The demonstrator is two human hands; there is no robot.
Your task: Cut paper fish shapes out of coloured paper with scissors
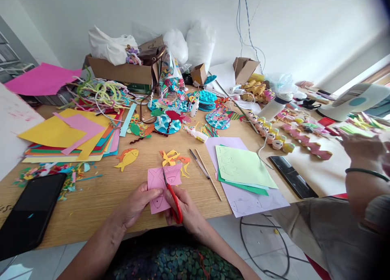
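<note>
A sheet of pink paper (157,180) with pencil-drawn fish outlines is pinched between the thumb and fingers of my left hand (135,205). My right hand (187,207) is closed round the red handles of a pair of scissors (174,203). Their blades lie at a slit in the paper, pointing away from me. Just beyond the sheet are yellow paper scraps (169,157). Cut-out yellow and orange fish (128,158) lie to the left. On the right, a pen (199,164) and a thin wooden stick (210,176) rest side by side.
Coloured paper (63,130) is stacked at left, near scraps and a black tablet (30,211). Green sheets (243,166) and a phone (292,176) lie at right. Glue bottles (198,134) and decorated discs stand behind. Another person's hand (364,150) is at far right.
</note>
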